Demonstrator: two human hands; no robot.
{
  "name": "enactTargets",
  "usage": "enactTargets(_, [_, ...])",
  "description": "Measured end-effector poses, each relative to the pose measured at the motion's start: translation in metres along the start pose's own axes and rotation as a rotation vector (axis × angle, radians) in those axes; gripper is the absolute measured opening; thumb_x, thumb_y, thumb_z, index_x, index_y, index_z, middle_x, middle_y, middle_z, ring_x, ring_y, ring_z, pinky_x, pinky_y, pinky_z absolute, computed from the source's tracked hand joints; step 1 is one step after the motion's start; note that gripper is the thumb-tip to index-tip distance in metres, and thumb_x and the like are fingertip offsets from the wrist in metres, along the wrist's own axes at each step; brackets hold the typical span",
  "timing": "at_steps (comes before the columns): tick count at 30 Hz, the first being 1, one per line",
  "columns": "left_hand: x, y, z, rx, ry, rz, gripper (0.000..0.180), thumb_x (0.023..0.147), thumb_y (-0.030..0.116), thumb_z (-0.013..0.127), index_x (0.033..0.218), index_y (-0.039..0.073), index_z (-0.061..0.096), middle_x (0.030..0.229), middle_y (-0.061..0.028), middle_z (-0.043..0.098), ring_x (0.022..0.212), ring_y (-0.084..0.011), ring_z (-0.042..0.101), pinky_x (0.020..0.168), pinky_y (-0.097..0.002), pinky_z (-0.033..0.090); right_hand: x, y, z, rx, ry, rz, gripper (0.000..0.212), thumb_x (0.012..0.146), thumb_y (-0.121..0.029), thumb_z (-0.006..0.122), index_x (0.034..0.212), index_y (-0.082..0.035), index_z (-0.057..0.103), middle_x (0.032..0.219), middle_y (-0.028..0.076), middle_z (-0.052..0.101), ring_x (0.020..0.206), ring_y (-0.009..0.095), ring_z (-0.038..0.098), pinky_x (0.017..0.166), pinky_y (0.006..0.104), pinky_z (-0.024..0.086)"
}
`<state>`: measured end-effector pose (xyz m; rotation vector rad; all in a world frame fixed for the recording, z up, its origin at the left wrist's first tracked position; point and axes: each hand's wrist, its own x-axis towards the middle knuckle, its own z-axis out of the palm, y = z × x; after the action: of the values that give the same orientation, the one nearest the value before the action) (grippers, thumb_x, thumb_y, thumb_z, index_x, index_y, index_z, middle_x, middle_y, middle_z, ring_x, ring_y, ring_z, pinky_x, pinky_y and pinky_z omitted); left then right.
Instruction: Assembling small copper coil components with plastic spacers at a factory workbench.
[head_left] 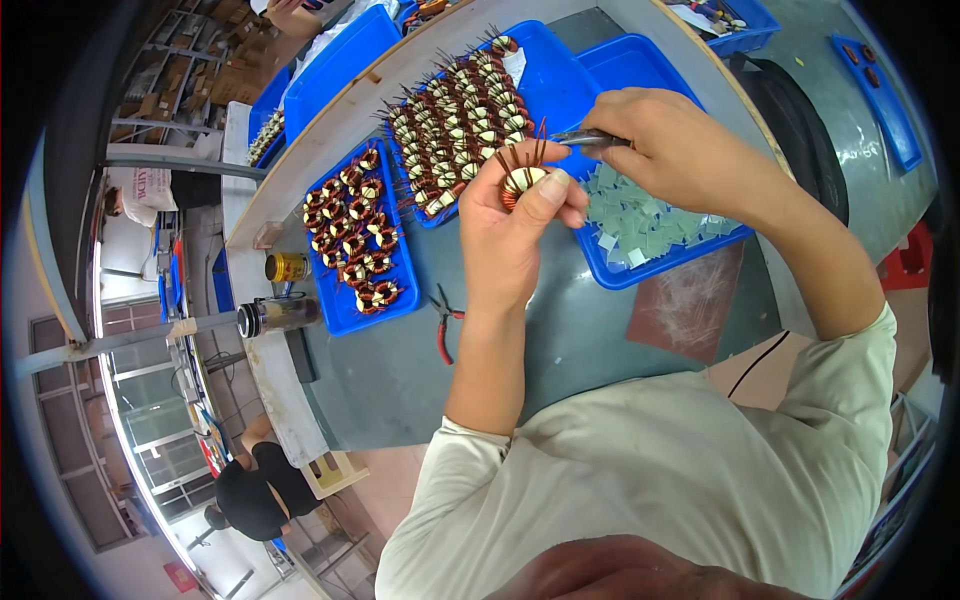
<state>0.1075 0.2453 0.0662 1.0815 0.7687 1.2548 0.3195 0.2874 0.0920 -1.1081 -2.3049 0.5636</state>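
My left hand (497,235) pinches a toroidal coil (522,182), a pale ring wound with copper wire, its wire ends sticking up. Close beside it, my right hand (655,140) grips a metal tool that looks like pliers (586,138); its handles are mostly hidden in the palm. The tip reaches toward the coil's wires, but whether they touch I cannot tell. Behind my left hand, a blue tray (550,65) holds rows of similar coils (455,130). Under my right hand lies a blue tray (625,283) of small pale-green square sheets (650,220).
Left of these, another blue tray (343,320) holds more coils (350,235). Red-handled cutters (445,335) lie on the grey table (400,400), and a scratched reddish sheet (690,300) at right. A jar (285,314) and yellow can (287,266) stand left. Other people are beyond.
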Motion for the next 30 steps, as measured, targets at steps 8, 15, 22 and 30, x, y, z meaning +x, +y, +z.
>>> enactTargets(8, [0.0,0.0,-0.003,-0.045,-0.045,-0.026,0.032,0.094,0.016,0.075,0.117,-0.004,0.065,0.079,-0.0088,0.069,0.068,-0.0139,0.064,0.065,-0.0267,0.053,0.005,0.009,0.003,-0.075,0.114,-0.036,0.017,0.091,-0.011,0.066,0.104,-0.001,0.068,0.093,0.017,0.065,0.091,0.039,0.063,0.079,0.0473,0.049])
enactTargets(15, [-0.002,0.0,-0.001,-0.021,-0.08,-0.056,0.032,0.094,0.014,0.074,0.118,-0.004,0.065,0.079,-0.0069,0.068,0.065,-0.0124,0.063,0.063,-0.0256,0.052,0.004,0.009,0.005,-0.01,0.081,-0.093,0.016,0.091,-0.01,0.066,0.103,-0.001,0.068,0.092,0.017,0.067,0.089,0.039,0.064,0.078,0.0466,0.049])
enactTargets(22, [-0.002,0.01,-0.005,0.238,-0.09,-0.092,0.029,0.085,0.01,0.082,0.109,-0.003,0.072,0.082,-0.0011,0.068,0.069,-0.0052,0.06,0.063,-0.0216,0.05,0.004,0.01,-0.006,-0.112,0.07,-0.122,0.015,0.086,-0.012,0.067,0.094,0.0,0.071,0.086,0.021,0.067,0.086,0.043,0.063,0.079,0.0507,0.049])
enactTargets(30, [-0.005,0.014,-0.006,0.312,-0.111,-0.091,0.032,0.084,0.005,0.081,0.113,-0.004,0.071,0.094,-0.0017,0.071,0.08,-0.0041,0.061,0.072,-0.0205,0.05,0.0,0.0,-0.006,-0.189,0.015,-0.118,0.016,0.086,-0.011,0.067,0.099,-0.003,0.071,0.094,0.015,0.068,0.094,0.038,0.065,0.084,0.0492,0.05])
